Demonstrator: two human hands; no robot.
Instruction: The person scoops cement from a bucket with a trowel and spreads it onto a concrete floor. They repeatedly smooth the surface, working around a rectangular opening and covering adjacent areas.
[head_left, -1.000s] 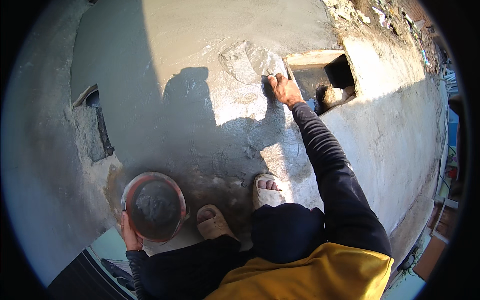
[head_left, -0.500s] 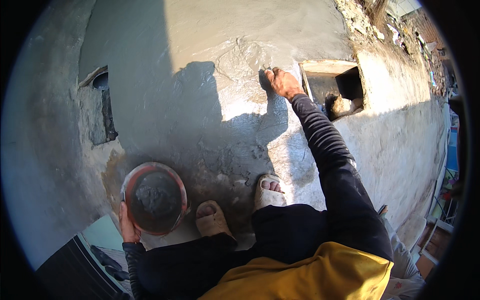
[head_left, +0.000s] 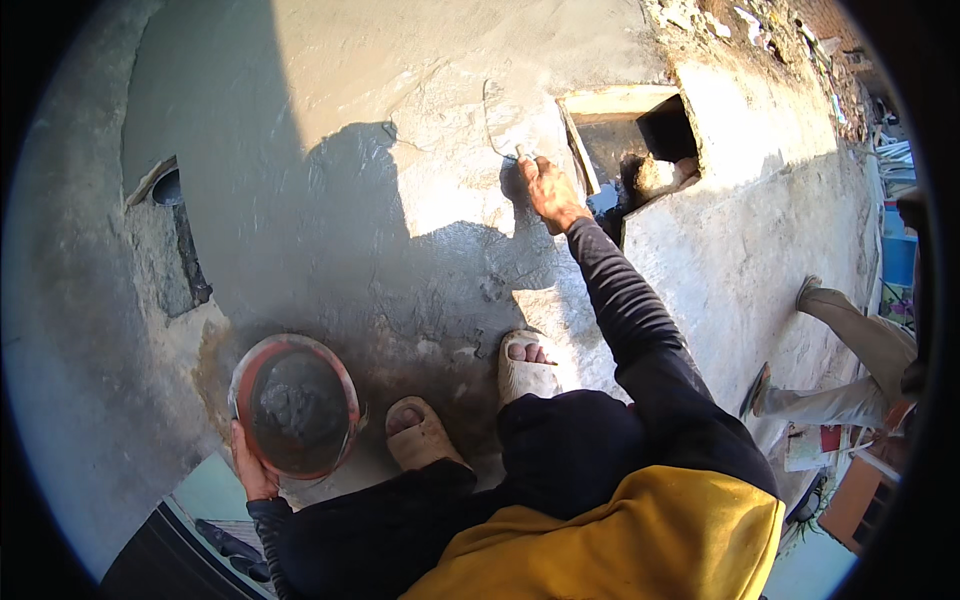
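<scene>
Closer to your feet than half a second ago, your right grip [head_left: 550, 195] now works beside the boxed opening [head_left: 620, 97], while another person's legs [head_left: 850, 405], in light trousers, stand more fully in view at far right. You clench that right grip around the handle of what looks like a trowel [head_left: 518, 140], its blade nearly lost in glare on the sunlit wet cement [head_left: 345, 85] that coats the floor. Your left grip [head_left: 255, 468] clasps the near left side of a round, reddish-walled bowl [head_left: 247, 400], which sits at the lower left, near your left sandal [head_left: 425, 440], with grey mortar [head_left: 295, 400] inside; whether anything else bears its weight cannot be told. You lean over in a mustard top [head_left: 620, 540] and dark sleeves, your right sandal [head_left: 527, 378] at the border of shade and sun. Your shadow [head_left: 355, 190] falls across the cement between the boxed opening and a narrower gap [head_left: 185, 235] at left. A pale, rough lump [head_left: 660, 178] lies within the boxed opening.
</scene>
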